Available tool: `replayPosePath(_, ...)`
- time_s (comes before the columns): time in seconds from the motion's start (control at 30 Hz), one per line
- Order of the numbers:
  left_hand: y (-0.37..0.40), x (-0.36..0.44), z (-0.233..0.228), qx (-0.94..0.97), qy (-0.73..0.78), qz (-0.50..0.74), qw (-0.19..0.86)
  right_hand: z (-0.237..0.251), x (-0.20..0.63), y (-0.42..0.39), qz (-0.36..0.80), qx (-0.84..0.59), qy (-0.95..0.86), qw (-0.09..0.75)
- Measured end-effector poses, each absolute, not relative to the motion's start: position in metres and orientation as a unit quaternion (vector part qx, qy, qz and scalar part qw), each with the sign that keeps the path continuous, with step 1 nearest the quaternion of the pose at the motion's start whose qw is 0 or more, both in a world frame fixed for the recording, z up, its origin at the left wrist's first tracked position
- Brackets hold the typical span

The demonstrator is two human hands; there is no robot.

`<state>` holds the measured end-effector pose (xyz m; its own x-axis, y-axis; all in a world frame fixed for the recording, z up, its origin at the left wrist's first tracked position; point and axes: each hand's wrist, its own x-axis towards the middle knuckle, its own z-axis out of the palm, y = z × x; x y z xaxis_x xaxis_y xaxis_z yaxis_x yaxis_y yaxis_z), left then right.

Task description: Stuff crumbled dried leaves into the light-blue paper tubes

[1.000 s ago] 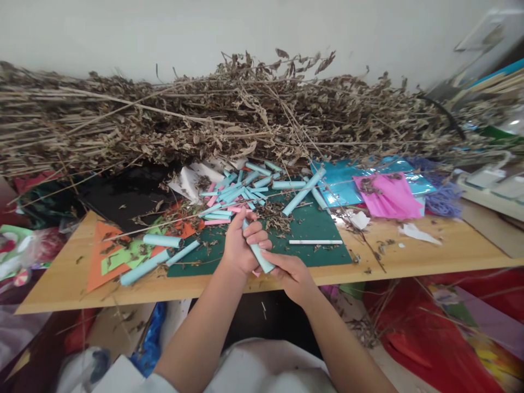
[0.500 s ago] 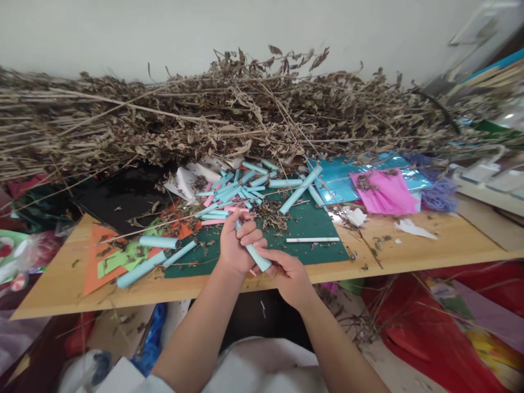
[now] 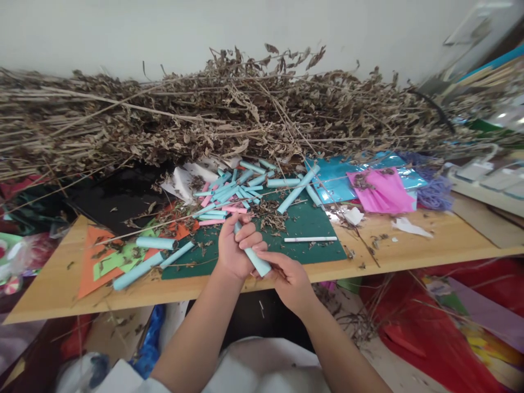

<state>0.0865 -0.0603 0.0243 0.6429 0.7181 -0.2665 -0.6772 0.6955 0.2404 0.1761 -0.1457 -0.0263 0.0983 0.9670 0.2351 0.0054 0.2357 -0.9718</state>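
light-blue paper roll [image 3: 254, 258] in both hands

Left hand [image 3: 235, 248], right hand [image 3: 286, 275], paper roll [image 3: 254, 256] shifted slightly left (barely)

No text or label can be read.

My left hand [image 3: 235, 248] is curled into a loose fist, fingers [image 3: 249, 236] wrapped and thumb tucked. My right hand [image 3: 289, 278] sits just beside it, palm down, fingertips pinched toward the left. Both bare forearms angle up and inward, wrists close together.
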Motion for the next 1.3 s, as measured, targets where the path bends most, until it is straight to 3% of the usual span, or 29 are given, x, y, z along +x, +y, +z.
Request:
replayPosePath(0.13, -0.059, 0.082, 0.024, 0.055, 0.160, 0.411, 0.896, -0.026, 0.175, -0.145, 0.372, -0.526, -0.482, 0.594)
replayPosePath(0.27, -0.058, 0.079, 0.026, 0.078, 0.140, 0.422, 0.892, -0.022, 0.174, -0.147, 0.271, -0.594, -0.534, 0.537)
replayPosePath(0.53, -0.058, 0.076, 0.020, 0.093, 0.133, 0.456, 0.875, -0.017, 0.174, -0.148, 0.106, -0.596, -0.614, 0.506)
replayPosePath(0.67, -0.057, 0.075, 0.019, 0.085, 0.118, 0.462, 0.875, -0.018, 0.176, -0.149, 0.132, -0.607, -0.614, 0.487)
replayPosePath(0.93, -0.053, 0.068, 0.019, 0.057, 0.078, 0.422, 0.901, -0.030, 0.188, -0.148, 0.315, -0.596, -0.535, 0.509)
replayPosePath(1.13, -0.050, 0.069, 0.023, 0.063, 0.097, 0.385, 0.916, -0.025, 0.214, -0.132, 0.204, -0.642, -0.639, 0.370)
replayPosePath(1.3, -0.049, 0.073, 0.027, 0.079, 0.103, 0.379, 0.916, -0.013, 0.212, -0.131, 0.243, -0.539, -0.702, 0.398)
